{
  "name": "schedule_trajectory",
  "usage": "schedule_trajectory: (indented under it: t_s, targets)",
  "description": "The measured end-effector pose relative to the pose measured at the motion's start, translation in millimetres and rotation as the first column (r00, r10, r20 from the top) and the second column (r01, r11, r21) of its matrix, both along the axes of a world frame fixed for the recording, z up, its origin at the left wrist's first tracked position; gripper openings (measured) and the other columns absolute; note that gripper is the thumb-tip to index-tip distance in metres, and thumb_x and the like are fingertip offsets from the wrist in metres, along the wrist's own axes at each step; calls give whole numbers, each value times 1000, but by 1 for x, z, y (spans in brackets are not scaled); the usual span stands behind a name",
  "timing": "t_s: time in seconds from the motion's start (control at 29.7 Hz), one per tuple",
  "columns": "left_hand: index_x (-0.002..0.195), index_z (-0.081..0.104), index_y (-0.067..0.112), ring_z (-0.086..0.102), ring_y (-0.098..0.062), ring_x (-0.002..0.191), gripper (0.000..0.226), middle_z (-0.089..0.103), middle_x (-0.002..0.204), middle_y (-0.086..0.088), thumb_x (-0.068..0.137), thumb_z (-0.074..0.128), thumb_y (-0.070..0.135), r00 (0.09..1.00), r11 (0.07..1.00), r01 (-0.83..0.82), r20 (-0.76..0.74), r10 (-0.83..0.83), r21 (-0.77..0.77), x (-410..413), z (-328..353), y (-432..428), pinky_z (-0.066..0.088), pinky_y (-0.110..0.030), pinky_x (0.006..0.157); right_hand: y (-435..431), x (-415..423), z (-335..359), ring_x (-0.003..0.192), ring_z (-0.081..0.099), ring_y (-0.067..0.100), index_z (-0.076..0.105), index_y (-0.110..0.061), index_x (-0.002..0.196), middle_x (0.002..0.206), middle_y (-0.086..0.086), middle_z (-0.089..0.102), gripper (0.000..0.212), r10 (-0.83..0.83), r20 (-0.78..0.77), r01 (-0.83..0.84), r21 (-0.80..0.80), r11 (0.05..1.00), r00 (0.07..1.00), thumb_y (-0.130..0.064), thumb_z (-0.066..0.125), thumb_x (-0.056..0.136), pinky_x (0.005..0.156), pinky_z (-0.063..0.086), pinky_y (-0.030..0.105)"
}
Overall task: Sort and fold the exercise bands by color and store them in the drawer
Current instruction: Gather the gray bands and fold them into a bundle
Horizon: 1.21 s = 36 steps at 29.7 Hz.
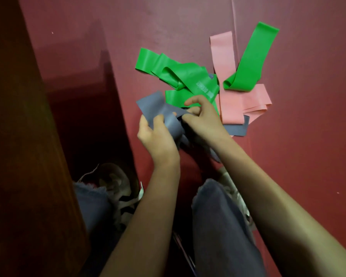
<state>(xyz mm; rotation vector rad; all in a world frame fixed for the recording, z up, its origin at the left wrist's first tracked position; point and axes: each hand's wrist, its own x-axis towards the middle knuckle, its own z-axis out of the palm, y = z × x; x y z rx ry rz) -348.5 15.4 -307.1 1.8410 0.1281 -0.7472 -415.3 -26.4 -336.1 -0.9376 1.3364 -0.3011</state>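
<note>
Both hands work a grey band (164, 114) at the near edge of the green bands (180, 76), lifted a little off the red floor (298, 176). The left hand (156, 136) curls its fingers round 1 end, thumb on top; the right hand (200, 118) pinches the band between thumb and bent fingers. Another grey strip (238, 129) lies under the pink bands (240, 104), right of the green ones. If it is tangled with the held band, pulling could drag the heap and mix the 3 colours. The slick band could also slip and spring unfolded. Whether the dark wooden unit (18, 136), well left of the green bands, holds the drawer I cannot tell.
</note>
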Motion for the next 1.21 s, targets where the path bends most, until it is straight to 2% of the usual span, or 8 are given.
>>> schedule_trajectory:
  t_s: [0.2, 0.37, 0.5, 0.64, 0.77, 0.91, 1.08, 1.21]
  targets:
    - [71, 55, 14, 49, -16, 69, 27, 54, 69, -3, 82, 46, -8, 997, 997, 25, -65, -30, -74, -5, 13, -22, 44, -26, 61, -22, -21, 3, 44, 34, -1, 49, -16, 59, 47, -11, 41, 20, -43, -45, 41, -35, 999, 998, -10, 55, 78, 43, 27, 17]
    - [64, 48, 17, 47, -16, 61, 20, 51, 67, -4, 77, 54, 3, 983, 999, 33, -181, -27, 27, 2, 6, -21, 41, -24, 55, -27, -34, 11, 90, 55, 17, 64, -23, 86, 93, 7, 64, 8, -133, 193, 148, -68, 987, 972, -21, 57, 83, 82, 46, 34]
    - [79, 60, 15, 62, -16, 65, 16, 64, 78, -5, 86, 48, 7, 932, 995, 103, -351, -92, 13, -5, 0, -19, 51, -23, 61, -21, -31, 23, 81, 60, 3, 61, -24, 89, 82, -13, 67, 14, -155, 334, 206, -121, 971, 930, -18, 55, 78, 79, 49, 20]
    - [80, 62, 11, 66, -11, 55, 45, 69, 62, -1, 96, 30, 38, 845, 995, 49, -528, -86, -83, -13, 8, -26, 53, -18, 53, -5, -15, 22, 85, 61, 7, 55, -29, 88, 89, -9, 63, 15, -131, 150, 157, -177, 972, 980, -22, 62, 76, 84, 49, 23]
    - [90, 58, 6, 62, -20, 78, 31, 63, 80, -8, 96, 39, 30, 911, 986, 157, -376, -169, -64, -17, 11, -26, 51, -30, 76, 5, -1, 25, 87, 44, -5, 51, -12, 114, 96, -15, 50, 32, -181, -35, 165, -273, 948, 983, -14, 62, 84, 77, 32, 1]
    - [86, 55, 13, 58, -31, 95, 10, 61, 97, -20, 92, 47, 14, 962, 993, 110, -249, -115, -34, -8, 9, -24, 46, -47, 94, 15, 8, 25, 54, 43, 0, 42, -27, 114, 55, -17, 49, 31, -163, 55, 170, -190, 967, 985, -22, 55, 86, 64, 37, 23]
    - [74, 54, 17, 49, -17, 67, 20, 53, 71, -2, 93, 47, 15, 986, 998, 29, -165, -37, -53, 2, 12, -29, 44, -28, 62, 31, -14, 17, 53, 38, -4, 43, -25, 99, 49, -20, 45, 16, -152, 132, 169, -134, 976, 980, -21, 49, 85, 64, 34, 14]
    - [70, 56, 18, 50, -25, 77, 23, 54, 79, -14, 91, 49, 15, 995, 999, 38, -97, -39, -14, 3, 10, -21, 45, -38, 72, 38, -17, 11, 55, 40, -2, 47, -21, 98, 63, -10, 46, 11, 67, 103, -69, 21, 997, 992, -14, 49, 89, 63, 33, 18]
